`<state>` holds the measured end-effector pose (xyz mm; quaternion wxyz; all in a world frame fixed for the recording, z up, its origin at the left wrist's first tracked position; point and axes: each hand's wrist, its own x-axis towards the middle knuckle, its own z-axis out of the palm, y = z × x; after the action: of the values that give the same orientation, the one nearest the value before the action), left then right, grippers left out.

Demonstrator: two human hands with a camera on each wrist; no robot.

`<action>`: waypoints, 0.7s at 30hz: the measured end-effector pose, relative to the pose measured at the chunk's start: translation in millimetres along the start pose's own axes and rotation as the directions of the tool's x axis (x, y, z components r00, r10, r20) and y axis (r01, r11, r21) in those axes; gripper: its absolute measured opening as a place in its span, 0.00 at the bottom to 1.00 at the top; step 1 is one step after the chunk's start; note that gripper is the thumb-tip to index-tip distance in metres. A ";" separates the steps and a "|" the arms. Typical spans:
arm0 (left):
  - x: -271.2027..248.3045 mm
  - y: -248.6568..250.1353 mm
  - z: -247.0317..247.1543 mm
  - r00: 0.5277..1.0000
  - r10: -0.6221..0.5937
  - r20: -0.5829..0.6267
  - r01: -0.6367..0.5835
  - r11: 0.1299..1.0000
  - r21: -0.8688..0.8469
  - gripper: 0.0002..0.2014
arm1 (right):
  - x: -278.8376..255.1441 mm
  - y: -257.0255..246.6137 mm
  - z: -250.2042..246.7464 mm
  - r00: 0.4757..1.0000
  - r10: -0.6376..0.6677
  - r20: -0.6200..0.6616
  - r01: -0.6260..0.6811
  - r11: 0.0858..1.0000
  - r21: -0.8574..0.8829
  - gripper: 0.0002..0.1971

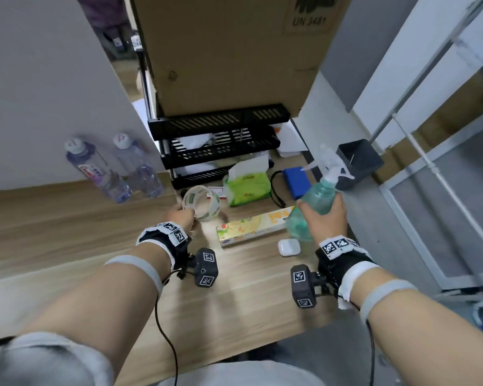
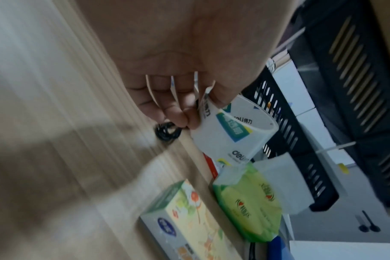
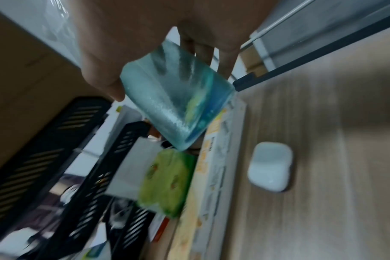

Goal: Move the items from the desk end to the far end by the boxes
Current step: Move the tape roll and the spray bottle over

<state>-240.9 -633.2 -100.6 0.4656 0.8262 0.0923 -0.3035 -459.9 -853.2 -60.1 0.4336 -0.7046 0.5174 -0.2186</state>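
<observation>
Left hand (image 1: 182, 218) pinches a roll of clear tape (image 1: 202, 202) by its rim, thumb inside the core and fingers (image 2: 167, 105) outside; the roll is off the table (image 1: 67, 232), just in front of the black tiered tray (image 1: 218, 146). Right hand (image 1: 325, 218) grip is wrapped round the body of a teal spray bottle (image 1: 317, 201), held tilted above the cling-film box (image 1: 255, 227), nozzle toward the grey bin (image 1: 359, 160). On the table: green tissue pack (image 1: 247, 188), blue power bank (image 1: 297, 181), white earbud case (image 1: 288, 247) just beside the box, two water bottles (image 1: 115, 168) at left. Big cardboard box (image 1: 234, 51) sits on top of the tray.
</observation>
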 end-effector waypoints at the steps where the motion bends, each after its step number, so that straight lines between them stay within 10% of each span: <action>1: -3.6 -2.4 -10.5 1.000 -0.028 0.002 0.028 1.000 -0.010 0.12 | -3.6 -11.3 6.5 0.998 -0.022 0.053 0.021 1.000 0.016 0.30; 9: -79.3 -51.4 -104.4 0.983 -0.094 -0.155 0.051 0.965 -0.257 0.06 | -53.7 -69.5 85.6 0.849 -0.247 0.467 0.204 0.969 0.142 0.31; 21: -245.4 -231.6 -273.9 0.792 -0.338 -0.509 0.000 0.833 -0.553 0.09 | -282.1 -113.6 197.8 0.258 -0.417 0.871 0.461 0.846 0.268 0.34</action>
<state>-423.9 -248.0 -17.0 0.5908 0.7068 0.3874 -0.0380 -353.0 -507.9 -29.8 0.5495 -0.8294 -0.0158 0.0994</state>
